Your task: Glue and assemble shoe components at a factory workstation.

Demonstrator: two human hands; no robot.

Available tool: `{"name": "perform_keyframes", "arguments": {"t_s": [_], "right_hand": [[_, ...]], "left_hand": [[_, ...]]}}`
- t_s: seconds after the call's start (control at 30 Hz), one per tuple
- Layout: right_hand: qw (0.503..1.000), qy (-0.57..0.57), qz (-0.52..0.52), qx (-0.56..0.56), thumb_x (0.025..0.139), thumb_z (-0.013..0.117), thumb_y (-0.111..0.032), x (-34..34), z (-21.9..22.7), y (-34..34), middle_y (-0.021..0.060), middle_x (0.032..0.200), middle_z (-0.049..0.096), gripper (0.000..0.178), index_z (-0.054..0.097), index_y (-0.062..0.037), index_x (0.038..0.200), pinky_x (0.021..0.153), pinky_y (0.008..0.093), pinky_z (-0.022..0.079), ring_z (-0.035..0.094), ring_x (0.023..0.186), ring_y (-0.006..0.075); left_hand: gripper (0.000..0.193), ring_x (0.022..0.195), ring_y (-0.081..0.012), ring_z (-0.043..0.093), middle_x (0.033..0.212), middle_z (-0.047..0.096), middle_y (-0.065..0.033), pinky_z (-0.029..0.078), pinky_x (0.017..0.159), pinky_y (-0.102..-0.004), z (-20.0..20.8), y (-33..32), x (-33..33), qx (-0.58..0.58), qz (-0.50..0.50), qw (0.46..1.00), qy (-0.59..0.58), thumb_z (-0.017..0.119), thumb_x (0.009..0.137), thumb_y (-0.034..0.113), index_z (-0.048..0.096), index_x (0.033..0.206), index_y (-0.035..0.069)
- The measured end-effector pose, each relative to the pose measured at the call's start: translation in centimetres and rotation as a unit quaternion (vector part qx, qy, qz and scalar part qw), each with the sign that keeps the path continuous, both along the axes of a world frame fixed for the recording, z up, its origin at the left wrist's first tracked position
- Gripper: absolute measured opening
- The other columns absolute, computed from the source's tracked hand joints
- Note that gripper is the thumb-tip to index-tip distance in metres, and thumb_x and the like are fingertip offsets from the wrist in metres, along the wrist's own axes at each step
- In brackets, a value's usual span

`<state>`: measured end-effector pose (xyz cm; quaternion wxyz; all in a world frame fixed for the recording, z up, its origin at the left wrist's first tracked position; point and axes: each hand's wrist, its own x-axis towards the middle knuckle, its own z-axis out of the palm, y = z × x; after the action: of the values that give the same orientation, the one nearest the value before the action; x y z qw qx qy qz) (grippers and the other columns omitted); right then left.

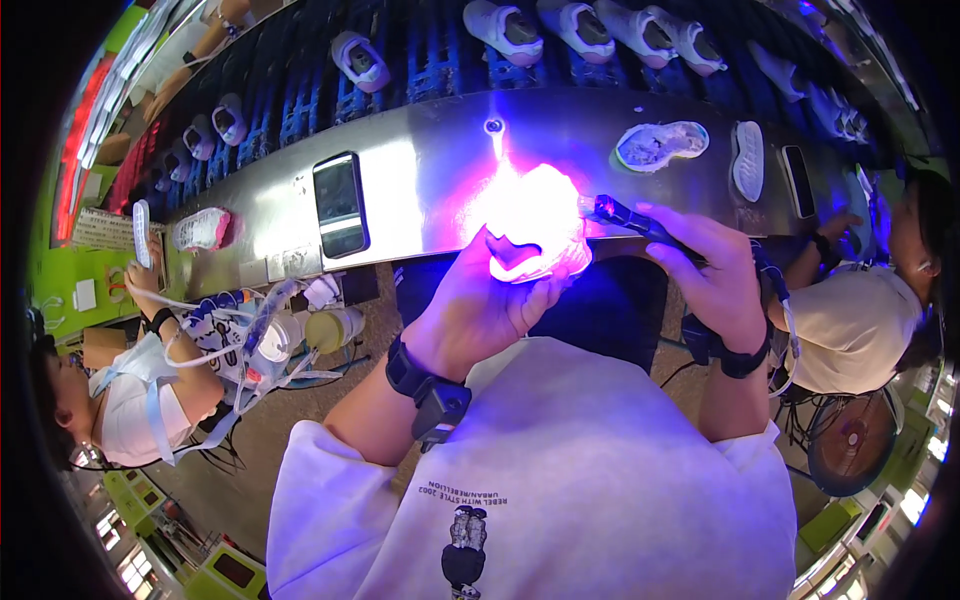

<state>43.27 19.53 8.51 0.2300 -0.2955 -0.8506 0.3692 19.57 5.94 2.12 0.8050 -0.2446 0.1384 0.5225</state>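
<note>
Holding the glowing shoe [550,220] in the left grip [470,310], closing the thumb by the shoe's mouth and curling the fingers under its near side. Holding a black stick tool [635,218] in the right grip [720,270], closing snugly around it, just right of the glowing shoe. Pointing the tip at the shoe's right side, in very bright white and purple light. Not being able to tell, in that glare, about any touching between tip and shoe. Keeping the glowing shoe up over the near edge of a shiny metal bench [270,200].

Seeing a black phone [341,205] lying on the bench, left of the glowing shoe, and a pink and white shoe piece [202,229] farther left. Seeing a purplish shoe bottom [660,145] beyond the glowing shoe and to its right, then a white sole [747,162] and a second phone [797,180] farther right. Seeing pale shoes [577,30] on a dark blue rack [430,65], well beyond the glowing shoe. Seeing one person [140,410] far left of the glowing shoe, another person [850,330] far right, and a round fan [850,445] nearer on that side.
</note>
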Motion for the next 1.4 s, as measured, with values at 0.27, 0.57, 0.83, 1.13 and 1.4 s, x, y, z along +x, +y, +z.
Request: {"name": "perform_keyframes", "arguments": {"t_s": [0.27,0.57,0.83,1.13,1.4], "right_hand": [[0.998,-0.029,-0.048,-0.012,0.086,0.075,-0.007,2.4,-3.6,-1.8,0.0163,0.099,0.072,0.041,0.069,-0.0058,0.126,0.079,0.0351,0.054,0.071,0.089,0.0312],[0.977,-0.003,-0.133,-0.168,0.088,0.072,-0.002,0.1,-2.8,-1.5,0.0179,0.114,0.073,0.046,0.064,-0.0026,0.133,0.09,0.034,0.053,0.073,0.101,0.0266],[0.994,-0.007,-0.046,-0.103,0.087,0.073,-0.001,-0.4,-0.5,-1.6,0.0069,0.094,0.072,0.044,0.067,-0.0009,0.131,0.081,0.0285,0.053,0.065,0.082,0.0119],[0.998,0.029,-0.025,-0.043,0.089,0.074,-0.007,-4.6,5.0,0.6,0.0108,0.088,0.074,0.041,0.07,-0.0063,0.129,0.073,0.0275,0.051,0.066,0.076,0.0133],[0.998,0.01,-0.021,-0.062,0.087,0.074,-0.003,-3.1,3.9,0.3,0.0115,0.096,0.074,0.042,0.07,-0.0051,0.129,0.077,0.0298,0.052,0.067,0.081,0.0164]], "left_hand": [[0.058,0.101,-0.0331,0.069,0.129,0.053,-0.0297,0.065,0.074,-0.0316,1.2,0.7,1.7,0.023,-0.007,0.994,-0.104,0.053,0.104,0.036,0.04,0.144,-0.004],[0.058,0.117,-0.0152,0.063,0.127,0.064,-0.008,0.051,0.1,-0.0315,2.2,2.7,-0.2,0.245,-0.065,0.832,0.494,0.072,0.094,0.019,0.049,0.142,-0.004],[0.088,0.12,-0.0202,0.062,0.129,0.062,-0.0122,0.05,0.105,-0.0381,1.7,1.5,-3.7,0.278,0.054,0.615,0.736,0.092,0.071,0.012,0.049,0.145,-0.007],[0.086,0.123,-0.0194,0.06,0.136,0.06,-0.0143,0.049,0.107,-0.0358,2.7,-0.1,-3.8,0.303,0.037,0.693,0.654,0.089,0.073,0.007,0.046,0.146,-0.01],[0.088,0.124,-0.0176,0.058,0.133,0.062,-0.0127,0.046,0.109,-0.0349,3.2,0.7,-3.5,0.277,-0.005,0.716,0.641,0.089,0.075,0.009,0.043,0.147,-0.011]]}}
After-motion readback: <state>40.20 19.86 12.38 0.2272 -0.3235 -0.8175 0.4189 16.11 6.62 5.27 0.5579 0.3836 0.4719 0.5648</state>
